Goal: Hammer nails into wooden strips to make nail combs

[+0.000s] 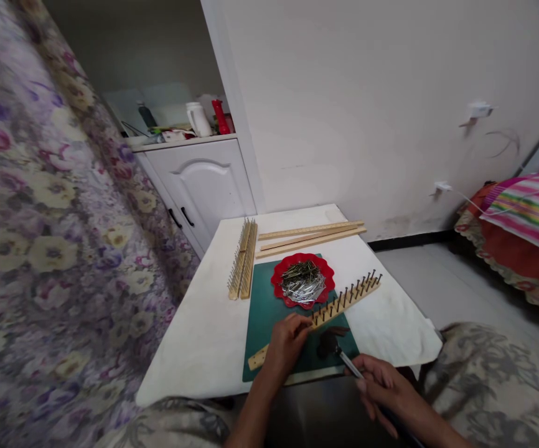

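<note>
Left hand (289, 342) has fingers bent together over the wooden strip (344, 306), by its upright nails (345, 297); can't tell if it pinches one. Right hand (386, 389) is wrapped round the handle of the hammer (329, 344), head low, nearer the wearer than the red dish (277, 272). Strip lies diagonally along the dish's near side. I'd keep fingertips low, nail plumb, strip flat, blows square.

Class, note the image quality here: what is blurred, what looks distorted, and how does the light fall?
Head view: hammer smeared at its dark head, probably by motion; head view: floral curtain slanting, suggesting wide-lens distortion; head view: soft light on the white cloth, dimmer in the alcove.
</note>
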`<state>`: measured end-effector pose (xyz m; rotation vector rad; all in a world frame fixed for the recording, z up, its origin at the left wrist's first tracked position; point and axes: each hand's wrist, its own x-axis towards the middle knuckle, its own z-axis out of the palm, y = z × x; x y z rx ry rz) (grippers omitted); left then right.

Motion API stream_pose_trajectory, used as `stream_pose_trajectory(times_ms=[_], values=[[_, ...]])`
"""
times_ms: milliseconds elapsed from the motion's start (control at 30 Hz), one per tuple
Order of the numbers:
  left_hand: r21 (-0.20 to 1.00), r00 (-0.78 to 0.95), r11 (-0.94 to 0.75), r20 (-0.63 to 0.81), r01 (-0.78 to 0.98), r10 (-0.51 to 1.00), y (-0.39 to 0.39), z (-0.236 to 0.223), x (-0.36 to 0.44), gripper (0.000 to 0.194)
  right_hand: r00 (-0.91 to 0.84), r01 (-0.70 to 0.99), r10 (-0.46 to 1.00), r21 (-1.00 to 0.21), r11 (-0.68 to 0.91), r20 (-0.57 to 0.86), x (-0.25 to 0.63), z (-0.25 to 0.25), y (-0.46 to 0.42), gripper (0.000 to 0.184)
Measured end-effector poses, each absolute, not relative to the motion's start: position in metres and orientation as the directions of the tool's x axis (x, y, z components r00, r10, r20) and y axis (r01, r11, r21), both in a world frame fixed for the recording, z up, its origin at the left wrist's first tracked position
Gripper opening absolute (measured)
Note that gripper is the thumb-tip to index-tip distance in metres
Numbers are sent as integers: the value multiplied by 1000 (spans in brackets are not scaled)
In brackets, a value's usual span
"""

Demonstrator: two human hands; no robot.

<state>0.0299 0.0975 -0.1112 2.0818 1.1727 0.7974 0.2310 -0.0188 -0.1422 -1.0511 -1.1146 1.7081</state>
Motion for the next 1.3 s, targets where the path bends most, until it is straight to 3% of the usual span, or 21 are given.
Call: stream_pose_trajectory(times_ms=[200,567,1067,1300], values=[[753,419,-451,255,480,872,99,-116,31,14,-291,-120,932,-958,-261,-217,228,-133,-24,32],[745,443,-477,269,467,855,101,-119,31,15,-237,-37,964,-990,-134,-122,214,-70,-5,25],[727,457,-500,284,470,843,100,-118,32,17,-210,43,971,-993,-106,-112,202,-73,2,19],[695,458,-488,251,528,852,98,-111,26,13,-199,10,966,-986,-168,-166,210,-88,-15,29]])
